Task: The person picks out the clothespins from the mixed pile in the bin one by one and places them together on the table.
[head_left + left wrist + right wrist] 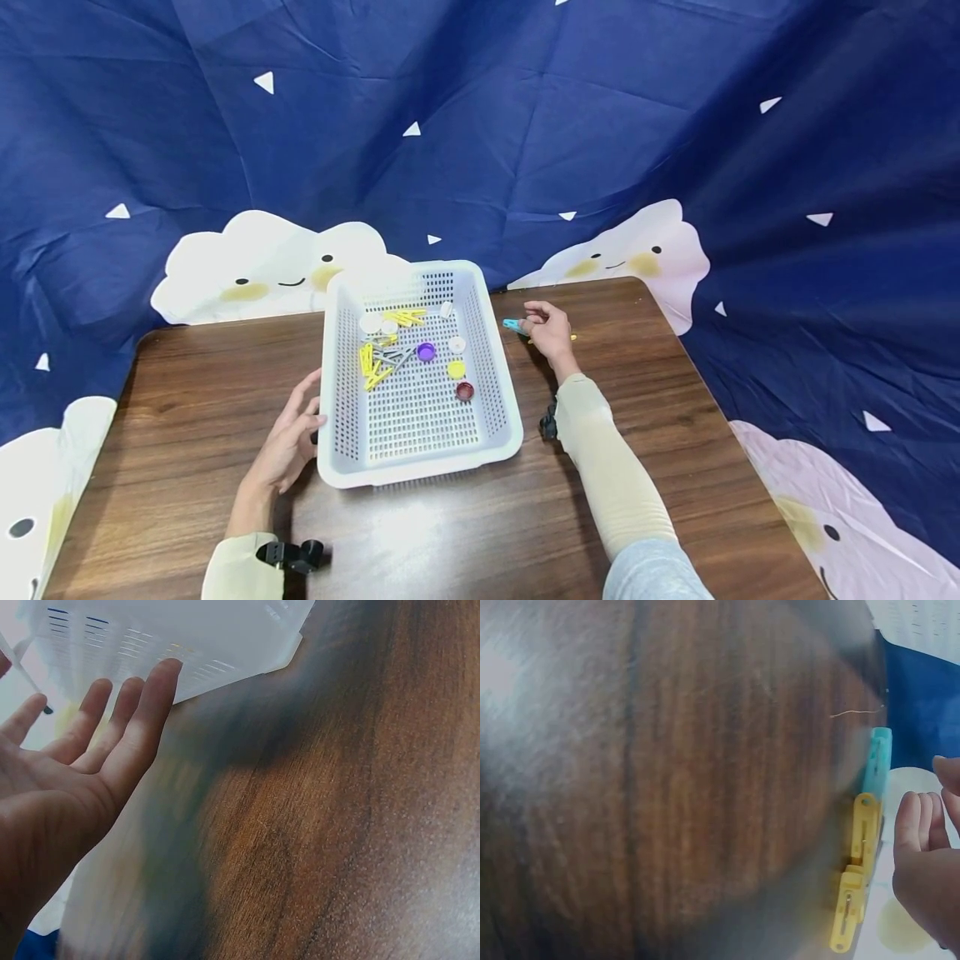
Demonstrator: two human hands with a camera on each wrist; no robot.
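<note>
A brown wood-grain table (195,400) fills the lower part of the head view, a bright glare on it at 6 o'clock from the white basket (420,475), and a navy curtain (480,100) with white triangles and smiling clouds hangs across the far side. The perforated basket stands near the middle of the table; inside, a purple cap (426,352) sits near its centre, a dark red cap (464,391) towards 4 o'clock, and yellow and grey pegs lie between 9 and 11 o'clock. The left hand (288,437) reaches in between 8 and 9 o'clock of the basket, palm turned to its wall, fingers loosely bent and spaced apart (whether the tips touch the wall, I cannot tell). The right arm, in a cream sleeve (618,471), stretches forward from 5 o'clock, and the right hand (550,332) hangs between 2 and 3 o'clock of the basket, fingers bent, thumb apart from them, clamped on nothing. Just beside it on the table, a turquoise peg (513,325) points to the basket; the right wrist view shows it in a row with two yellow pegs (864,832).
</note>
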